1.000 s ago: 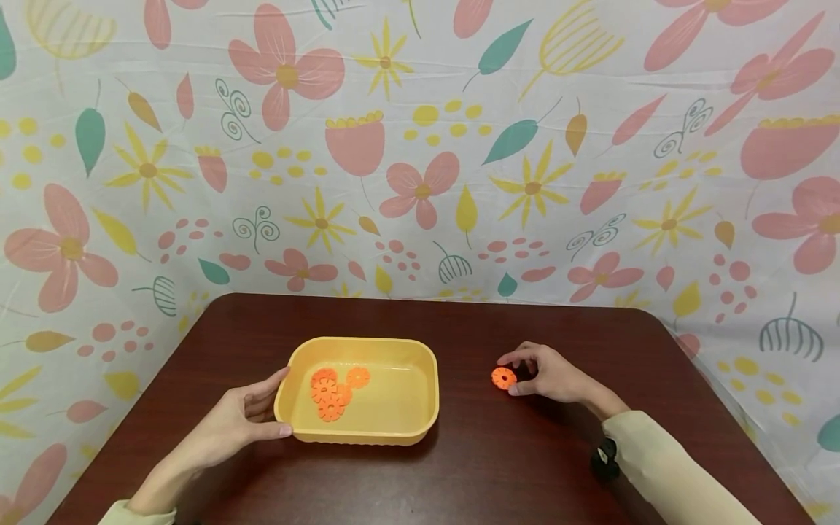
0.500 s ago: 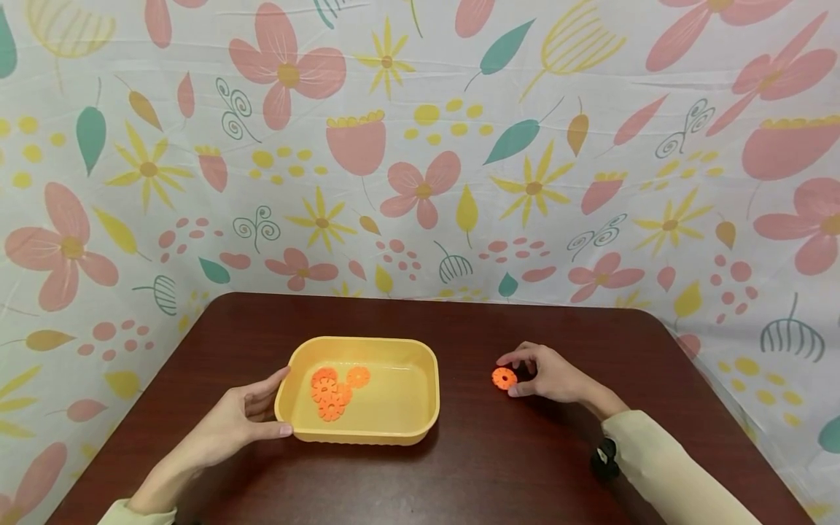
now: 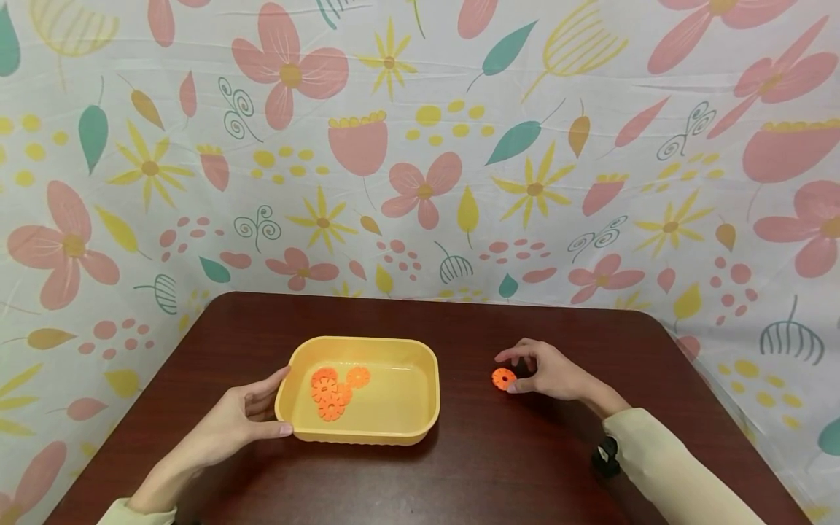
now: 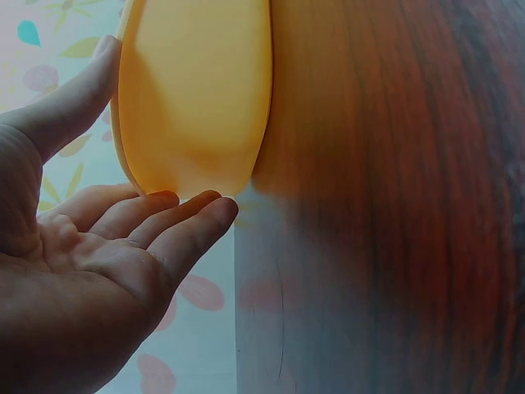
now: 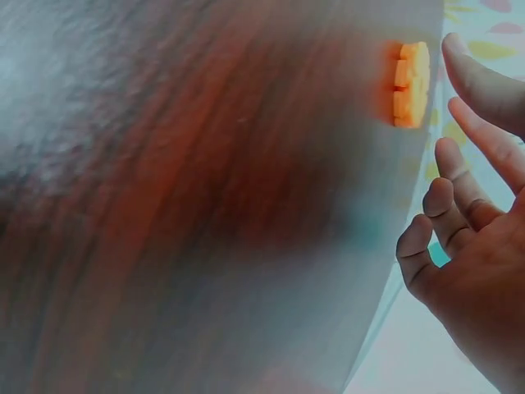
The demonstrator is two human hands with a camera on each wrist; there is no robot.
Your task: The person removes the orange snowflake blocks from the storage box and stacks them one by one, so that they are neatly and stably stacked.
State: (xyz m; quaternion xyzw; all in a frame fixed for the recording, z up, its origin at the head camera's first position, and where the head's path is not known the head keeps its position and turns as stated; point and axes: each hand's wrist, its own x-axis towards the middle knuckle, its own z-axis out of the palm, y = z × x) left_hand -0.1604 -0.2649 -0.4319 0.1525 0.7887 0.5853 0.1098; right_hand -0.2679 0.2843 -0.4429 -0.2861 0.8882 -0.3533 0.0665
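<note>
My left hand (image 3: 226, 423) touches the left end of a yellow plastic tray (image 3: 407, 430), thumb at the near corner and fingertips farther back. The left wrist view shows these fingers fairly straight against the tray's end (image 4: 197, 98). Several orange notched discs (image 3: 331, 407) lie overlapping in the tray's left half. Right of the tray, one more orange notched disc (image 3: 502, 378) lies on the table. My right hand (image 3: 547, 370) hovers beside it with thumb and fingers apart. The right wrist view shows a gap between this hand (image 5: 476, 238) and the disc's notched edge (image 5: 412, 84).
The dark brown wooden table (image 3: 472, 474) has rounded far corners. Behind it hangs a white cloth (image 3: 420, 255) printed with flowers and leaves. A black band (image 3: 605, 457) sits by the right sleeve (image 3: 669, 459).
My right hand has lifted slightly, and its thumb and fingers have spread a little wider by the lone disc. The left hand, the tray and its discs have stayed put.
</note>
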